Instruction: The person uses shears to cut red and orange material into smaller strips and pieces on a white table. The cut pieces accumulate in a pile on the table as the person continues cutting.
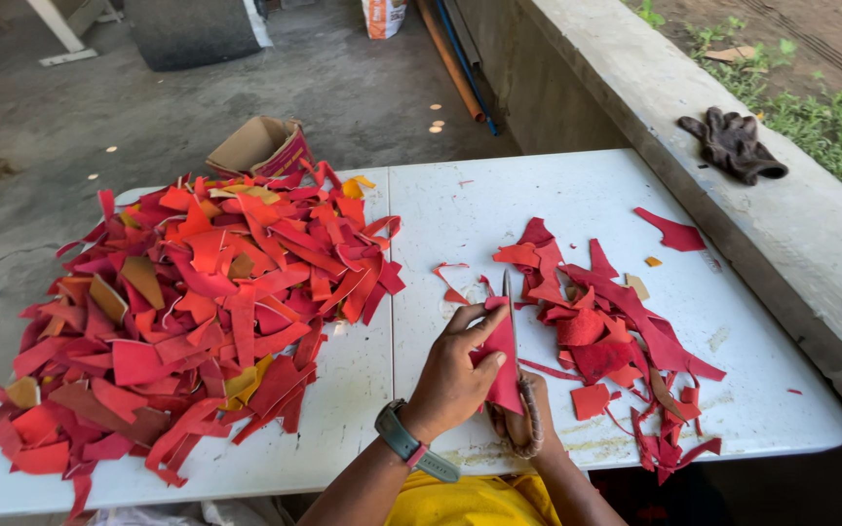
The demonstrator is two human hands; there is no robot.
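The left hand (452, 375) reaches in from the near edge of the white table (499, 209), wrist bent slightly, with a grey watch (403, 440) strapped on it. Its thumb and fingers are pinched together on a red leather scrap (505, 365), which stands upright between the two hands, near the middle of the table's near side. The right hand (521, 419) sits just behind and below that scrap, mostly hidden by it; its fingers are wrapped around the rope-bound handles of a pair of scissors (511, 302), whose blades point away towards the far side and meet the top edge of the scrap.

To the left lies a big heap of red, orange and tan leather scraps (187, 312), covering most of the left half of the table. To the right of the hands is a smaller, flatter pile of red offcuts (606, 331), with one lone red piece (674, 232) further off.

At the far edge of the heap stands an open cardboard box (260, 146), brown inside with a red printed outside. A white sack (383, 17) with orange print stands on the floor at the far end. A dark glove (733, 144) lies on the concrete ledge (635, 88) at the right.
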